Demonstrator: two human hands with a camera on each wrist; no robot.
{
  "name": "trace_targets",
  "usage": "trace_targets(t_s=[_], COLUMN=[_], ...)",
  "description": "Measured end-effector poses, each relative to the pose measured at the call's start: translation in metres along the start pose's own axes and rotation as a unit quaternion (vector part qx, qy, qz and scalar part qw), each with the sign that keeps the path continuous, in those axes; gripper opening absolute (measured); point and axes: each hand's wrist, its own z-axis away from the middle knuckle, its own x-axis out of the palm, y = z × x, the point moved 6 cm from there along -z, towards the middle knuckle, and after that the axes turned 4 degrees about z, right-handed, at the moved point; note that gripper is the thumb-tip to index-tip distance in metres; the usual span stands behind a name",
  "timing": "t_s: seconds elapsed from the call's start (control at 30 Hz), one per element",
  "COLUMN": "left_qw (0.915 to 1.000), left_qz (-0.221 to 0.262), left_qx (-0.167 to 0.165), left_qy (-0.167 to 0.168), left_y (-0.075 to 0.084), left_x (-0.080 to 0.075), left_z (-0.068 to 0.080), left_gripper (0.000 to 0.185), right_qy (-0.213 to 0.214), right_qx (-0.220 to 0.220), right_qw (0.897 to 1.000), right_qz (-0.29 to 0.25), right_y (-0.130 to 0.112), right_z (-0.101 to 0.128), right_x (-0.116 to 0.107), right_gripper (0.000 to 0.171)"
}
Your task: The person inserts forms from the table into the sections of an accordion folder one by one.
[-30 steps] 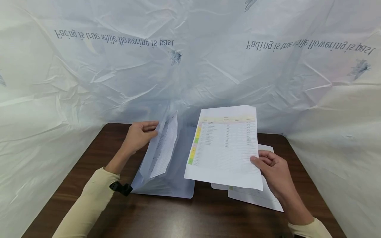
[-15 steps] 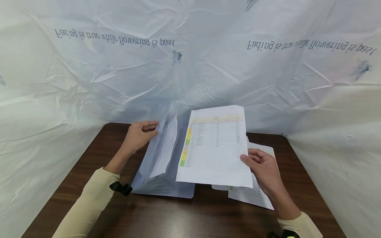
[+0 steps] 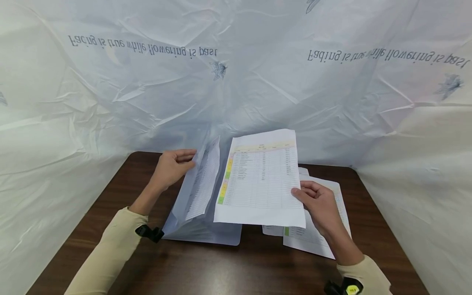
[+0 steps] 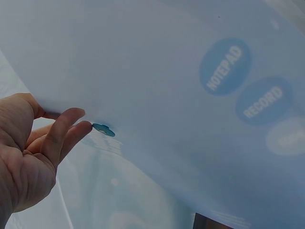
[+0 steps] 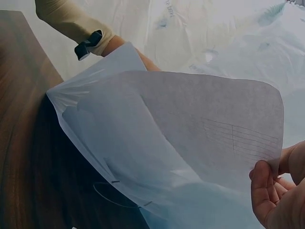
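With thumb and fingers, my left hand (image 3: 171, 168) holds up the top cover of a translucent plastic document folder (image 3: 221, 237). A printed sheet (image 3: 204, 182) leans inside the raised cover. In the left wrist view, a teal snap button (image 4: 103, 129) sits on the folder near the fingertips, and blue ovals with lettering mark the cover. My right hand (image 3: 321, 207) pinches the right edge of another printed sheet (image 3: 262, 184), which has a coloured column down its left side. This sheet is raised and overlaps the folder's right part. In the right wrist view its back (image 5: 190, 100) shows.
Under and behind my right hand, more printed sheets (image 3: 313, 239) lie on the dark wooden table (image 3: 147, 266). White printed plastic sheeting (image 3: 258, 94) hangs behind the table and along both sides.
My right hand has moved left and slightly up with its sheet, bringing it further over the folder. My left hand and the raised cover have stayed in place.
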Motion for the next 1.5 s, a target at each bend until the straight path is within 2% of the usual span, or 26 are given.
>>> trace_targets(t_s=[0.7, 1.5], left_qw=[1.0, 0.9999], left_qz=[0.001, 0.008], left_qx=[-0.003, -0.008], left_qy=[0.003, 0.005], left_y=[-0.002, -0.003], left_x=[0.001, 0.0], left_z=[-0.001, -0.001], left_gripper=[0.041, 0.04], right_qy=[-0.004, -0.033], right_qx=[-0.001, 0.001], right_qw=[1.0, 0.999], right_qz=[0.006, -0.032], right_y=[-0.007, -0.002], right_z=[-0.01, -0.022], right_x=[0.008, 0.05], right_gripper=[0.042, 0.032])
